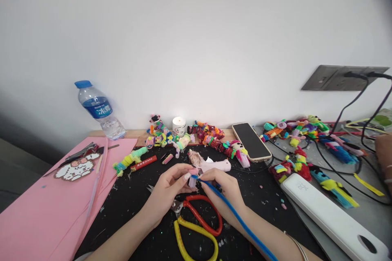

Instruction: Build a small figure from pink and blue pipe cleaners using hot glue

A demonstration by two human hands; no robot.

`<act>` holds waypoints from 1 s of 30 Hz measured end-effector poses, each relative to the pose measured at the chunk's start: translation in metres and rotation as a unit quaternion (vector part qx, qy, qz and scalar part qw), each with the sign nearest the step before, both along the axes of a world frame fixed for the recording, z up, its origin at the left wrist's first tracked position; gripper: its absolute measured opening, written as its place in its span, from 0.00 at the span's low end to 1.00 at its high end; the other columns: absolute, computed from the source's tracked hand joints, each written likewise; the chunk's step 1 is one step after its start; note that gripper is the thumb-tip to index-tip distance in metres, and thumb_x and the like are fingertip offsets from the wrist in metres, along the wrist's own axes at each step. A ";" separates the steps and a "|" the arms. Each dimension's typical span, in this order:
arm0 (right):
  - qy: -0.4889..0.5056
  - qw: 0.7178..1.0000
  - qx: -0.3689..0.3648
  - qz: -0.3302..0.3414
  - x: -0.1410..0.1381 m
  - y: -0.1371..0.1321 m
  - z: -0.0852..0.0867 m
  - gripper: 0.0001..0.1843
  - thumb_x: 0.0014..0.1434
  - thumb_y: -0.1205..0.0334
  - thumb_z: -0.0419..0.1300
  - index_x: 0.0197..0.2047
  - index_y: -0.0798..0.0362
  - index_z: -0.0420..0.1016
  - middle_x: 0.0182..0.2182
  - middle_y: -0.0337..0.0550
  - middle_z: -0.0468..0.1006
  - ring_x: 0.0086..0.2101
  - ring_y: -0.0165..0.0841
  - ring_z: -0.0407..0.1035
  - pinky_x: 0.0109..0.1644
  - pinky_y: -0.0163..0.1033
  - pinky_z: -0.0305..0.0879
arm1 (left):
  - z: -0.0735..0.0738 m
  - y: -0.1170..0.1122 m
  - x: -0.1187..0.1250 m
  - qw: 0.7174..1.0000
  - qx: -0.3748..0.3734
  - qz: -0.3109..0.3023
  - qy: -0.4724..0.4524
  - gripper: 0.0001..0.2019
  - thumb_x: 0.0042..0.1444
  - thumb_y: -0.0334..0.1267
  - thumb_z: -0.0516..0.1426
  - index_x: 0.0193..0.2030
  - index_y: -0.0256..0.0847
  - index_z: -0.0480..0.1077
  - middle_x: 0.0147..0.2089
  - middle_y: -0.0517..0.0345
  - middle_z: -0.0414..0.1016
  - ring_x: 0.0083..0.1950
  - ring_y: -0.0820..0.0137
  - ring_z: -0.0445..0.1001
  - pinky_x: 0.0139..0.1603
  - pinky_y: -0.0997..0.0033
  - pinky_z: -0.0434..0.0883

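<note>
Between the fingertips of my left hand (173,187) is a small pink and lilac pipe-cleaner piece (192,181). My right hand (225,191) pinches a long blue pipe cleaner (235,212) whose end touches that piece; its tail runs down over my right forearm. Below my hands lie scissors with one red handle (219,212) and one yellow handle (196,238), their blades partly hidden under my left hand. A pale pink hot glue gun (216,166) rests just beyond my fingers.
Several fuzzy pipe-cleaner dolls (214,142) lie along the back, beside a white candle cup (179,125) and a phone (252,140). A water bottle (99,108) leans on the wall at left, above pink sheets (39,195). A white flat device (330,214) and cables occupy the right.
</note>
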State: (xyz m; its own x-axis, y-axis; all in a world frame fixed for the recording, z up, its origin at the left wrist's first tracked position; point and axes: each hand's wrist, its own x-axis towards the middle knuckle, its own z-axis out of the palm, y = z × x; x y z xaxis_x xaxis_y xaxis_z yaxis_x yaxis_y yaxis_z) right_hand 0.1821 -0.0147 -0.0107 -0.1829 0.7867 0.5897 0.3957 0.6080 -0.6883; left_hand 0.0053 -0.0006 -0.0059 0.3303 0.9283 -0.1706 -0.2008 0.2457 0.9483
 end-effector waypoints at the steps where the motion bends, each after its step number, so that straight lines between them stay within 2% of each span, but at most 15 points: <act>1: 0.000 1.000 -0.011 0.002 0.000 -0.001 0.001 0.05 0.54 0.70 0.58 0.35 0.53 0.71 0.27 0.38 0.74 0.23 0.28 0.66 0.27 0.33 0.65 | 0.000 0.000 0.000 1.000 -0.001 0.000 -0.001 0.12 0.55 0.43 0.58 0.45 0.42 0.72 0.47 0.53 0.76 0.41 0.69 0.75 0.44 0.67 0.75; 5: -0.002 0.999 -0.033 0.005 0.001 -0.001 0.004 0.07 0.51 0.71 0.56 0.35 0.54 0.68 0.26 0.37 0.70 0.22 0.27 0.61 0.25 0.32 0.60 | 0.002 0.000 -0.001 1.000 -0.007 0.005 -0.005 0.12 0.56 0.43 0.58 0.45 0.42 0.71 0.47 0.53 0.76 0.41 0.68 0.75 0.45 0.67 0.74; 8: -0.018 0.999 -0.034 0.009 0.002 0.000 0.005 0.03 0.53 0.70 0.54 0.31 0.53 0.66 0.24 0.36 0.67 0.22 0.26 0.59 0.25 0.32 0.57 | 0.003 0.000 -0.001 1.000 -0.016 0.003 -0.016 0.12 0.55 0.42 0.58 0.45 0.42 0.71 0.47 0.54 0.76 0.41 0.69 0.75 0.45 0.67 0.74; 10: -0.032 0.999 -0.034 0.012 0.003 0.001 0.004 0.04 0.54 0.70 0.53 0.29 0.53 0.64 0.23 0.36 0.66 0.22 0.26 0.58 0.26 0.32 0.56 | 0.004 0.000 -0.001 0.999 -0.023 0.001 -0.027 0.12 0.56 0.42 0.58 0.45 0.42 0.71 0.46 0.54 0.76 0.41 0.69 0.75 0.45 0.67 0.74; 22: -0.038 0.998 -0.038 0.017 0.004 0.002 0.004 0.07 0.58 0.70 0.51 0.29 0.53 0.64 0.23 0.36 0.66 0.24 0.27 0.60 0.28 0.33 0.56 | 0.004 -0.001 -0.003 0.993 -0.051 -0.039 -0.096 0.10 0.56 0.39 0.58 0.44 0.42 0.69 0.36 0.58 0.76 0.32 0.73 0.75 0.39 0.68 0.74; 30: -0.032 0.999 -0.041 0.004 0.005 0.002 0.000 0.07 0.59 0.69 0.52 0.29 0.53 0.65 0.23 0.36 0.67 0.23 0.27 0.60 0.27 0.32 0.56 | 0.002 -0.001 -0.004 0.993 -0.057 -0.033 -0.095 0.12 0.56 0.40 0.58 0.46 0.41 0.70 0.39 0.56 0.76 0.31 0.73 0.75 0.38 0.69 0.74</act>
